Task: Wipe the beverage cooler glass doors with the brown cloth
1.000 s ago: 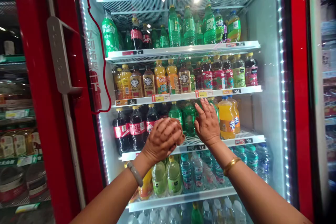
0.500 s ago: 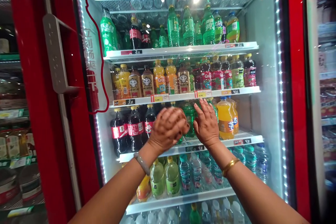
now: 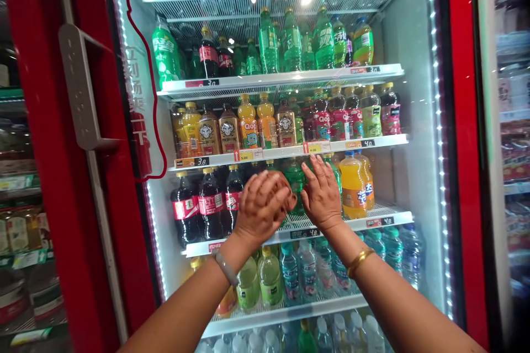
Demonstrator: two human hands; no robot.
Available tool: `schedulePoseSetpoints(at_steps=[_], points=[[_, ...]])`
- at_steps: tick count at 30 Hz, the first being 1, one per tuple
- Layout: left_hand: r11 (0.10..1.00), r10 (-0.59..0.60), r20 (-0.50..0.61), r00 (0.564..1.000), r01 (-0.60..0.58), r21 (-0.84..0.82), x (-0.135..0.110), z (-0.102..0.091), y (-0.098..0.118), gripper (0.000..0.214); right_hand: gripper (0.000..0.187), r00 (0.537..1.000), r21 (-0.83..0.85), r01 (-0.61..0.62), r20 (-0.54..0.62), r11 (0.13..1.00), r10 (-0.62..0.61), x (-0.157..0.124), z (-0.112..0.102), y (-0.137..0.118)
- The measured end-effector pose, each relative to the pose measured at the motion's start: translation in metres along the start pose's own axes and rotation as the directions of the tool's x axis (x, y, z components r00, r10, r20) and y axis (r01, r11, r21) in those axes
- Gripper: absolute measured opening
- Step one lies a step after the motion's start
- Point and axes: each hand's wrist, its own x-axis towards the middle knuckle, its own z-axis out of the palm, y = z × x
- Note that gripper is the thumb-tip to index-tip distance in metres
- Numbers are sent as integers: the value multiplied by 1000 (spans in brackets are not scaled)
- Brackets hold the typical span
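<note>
Both my hands are raised before the glass front of a lit drinks fridge. My left hand (image 3: 263, 204), a grey bangle at its wrist, has bent fingers that stand a little apart, and I see nothing held in it. A blurred brown shape beside its fingertips looks like a reflection in the glass. My right hand (image 3: 323, 190), with a gold bangle, has its fingers stretched up, holding nothing. Whether either palm touches the glass I cannot tell. Behind them are cola bottles (image 3: 211, 204), green bottles (image 3: 295, 176) and an orange soda bottle (image 3: 353, 185).
A grey door handle (image 3: 85, 88) sticks out from the red frame (image 3: 97, 121) at left. More shelves of bottles and cans run above and below, with price tags on a shelf edge (image 3: 285, 153). Other stocked shelving (image 3: 25, 187) stands at far left and far right.
The view has shifted slightly, so the fridge sits a little further left. My hands keep almost the same pose.
</note>
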Motion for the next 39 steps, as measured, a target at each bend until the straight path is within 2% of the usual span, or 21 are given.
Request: schedulePoseSetpoints(at_steps=[3,5,8,10,12,14,16,18,19,21,22,23,24,26,28,30,32,34,36,37,39], points=[[982,-184,-84,979,187,32,28,5,-8,53,63,1000,0,-1,9,1000,1,0,0,1],[981,-188,-88,978,191,24,27,11,5,52,62,1000,4,2,5,1000,-2,0,0,1],[999,16,8,1000,-16,-35,-5,14,37,45,63,1000,6,3,-9,1000,-3,0,0,1],[981,173,60,983,-167,-97,-32,10,51,33,64,1000,3,-2,-3,1000,2,0,0,0],[962,251,64,966,-242,-128,-46,3,50,18,64,1000,-2,-4,8,1000,4,0,0,0],[961,254,49,966,-246,-126,-41,-4,33,18,64,1000,-4,-3,9,1000,3,0,0,0],[981,171,32,985,-168,-93,-20,-8,11,32,64,1000,1,-5,5,1000,5,-1,0,0],[999,-21,-7,1000,21,-26,6,-6,-3,44,66,1000,11,-9,4,1000,8,-1,1,1],[985,-172,-55,983,173,13,16,-4,-4,47,66,1000,15,-11,5,1000,11,-1,1,1],[953,-299,-85,950,302,25,25,3,5,47,68,1000,18,-13,9,1000,13,-2,1,1],[957,-287,-72,955,290,25,21,6,14,45,68,1000,17,-12,5,1000,12,-2,1,1],[978,-204,-41,978,205,21,14,9,24,41,68,1000,14,-9,1,1000,9,-2,1,1],[998,-70,-1,998,70,5,3,11,34,39,68,1000,9,-6,-2,1000,6,-2,1,1],[990,139,47,989,-137,-31,-21,12,45,32,67,1000,-1,-7,2,1000,7,-1,1,0],[971,232,51,971,-229,-62,-36,8,42,22,67,1000,-5,-11,11,1000,11,-1,0,0],[964,258,46,965,-254,-75,-35,2,25,21,67,1000,-3,-8,7,1000,8,-1,0,0],[981,190,33,981,-188,-50,-19,-5,4,31,66,1000,3,-1,-3,1000,1,-1,1,0],[999,-44,-31,999,45,22,-1,-8,-10,40,65,1000,11,2,-8,1000,-2,-1,1,1],[971,-225,-96,970,232,63,7,-8,-9,45,66,1000,19,-1,-6,1000,1,-1,1,1],[964,-249,-102,963,256,67,4,-6,-3,45,67,1000,22,-3,-5,1000,3,-1,1,1],[984,-167,-46,985,169,52,-13,-3,17,44,69,1000,24,-9,0,1000,9,-1,1,1]])
